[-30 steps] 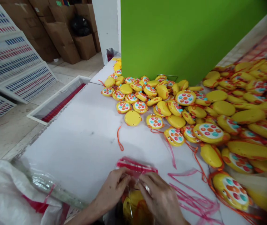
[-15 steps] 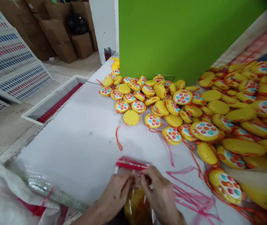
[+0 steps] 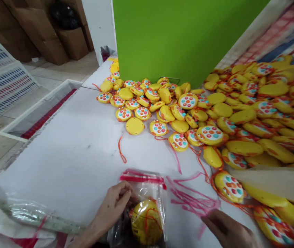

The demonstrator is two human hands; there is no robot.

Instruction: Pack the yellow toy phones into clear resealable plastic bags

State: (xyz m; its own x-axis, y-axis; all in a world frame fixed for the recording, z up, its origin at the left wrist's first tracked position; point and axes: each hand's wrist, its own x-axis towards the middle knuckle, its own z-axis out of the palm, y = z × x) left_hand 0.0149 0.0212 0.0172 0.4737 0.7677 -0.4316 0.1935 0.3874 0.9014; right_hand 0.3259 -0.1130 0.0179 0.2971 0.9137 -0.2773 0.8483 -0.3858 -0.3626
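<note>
A clear plastic bag [image 3: 147, 187] with a red zip strip lies at the near edge of the white table [image 3: 80, 151]. Inside it sits a yellow toy phone [image 3: 146, 220] with an orange cord. My left hand [image 3: 113, 205] grips the bag's left side. My right hand [image 3: 229, 230] rests on the table to the right, apart from the bag, beside a stack of empty red-striped bags [image 3: 190, 198]; its fingers are partly cut off by the frame. A toy phone with coloured buttons [image 3: 229, 186] lies just beyond it.
A big heap of yellow toy phones [image 3: 240, 113] covers the table's right and far side. A green panel [image 3: 178, 38] stands behind it. A white sack [image 3: 10, 220] sits at the near left. Cardboard boxes [image 3: 46, 34] and a white tray [image 3: 35, 110] are on the floor to the left.
My right hand has let go of the bag and moved right onto the table. The left hand still holds the bag, and the toy inside now shows. The view has shifted right.
</note>
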